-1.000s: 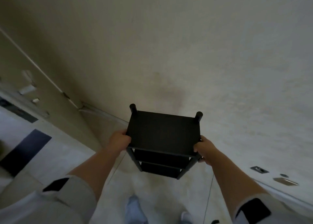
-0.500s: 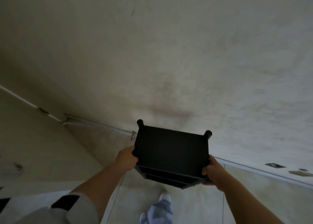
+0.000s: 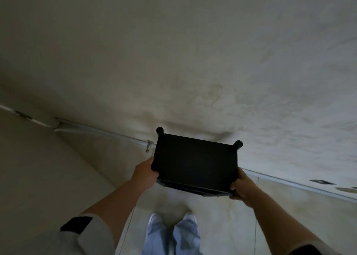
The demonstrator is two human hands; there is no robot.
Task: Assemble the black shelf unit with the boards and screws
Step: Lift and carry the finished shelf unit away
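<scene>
A pale, mottled wall (image 3: 193,52) fills the upper frame. A white baseboard (image 3: 100,129) runs diagonally across the middle. Light floor tiles (image 3: 289,206) are seen at lower right.

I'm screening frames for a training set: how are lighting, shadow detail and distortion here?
Head view: dim and flat, no glare; the black shelf unit is nearly featureless, its lower tiers lost in shadow; a soft shadow falls on the wall behind it; wide-angle bending curves the baseboard; both hands stay reasonably sharp.
</scene>
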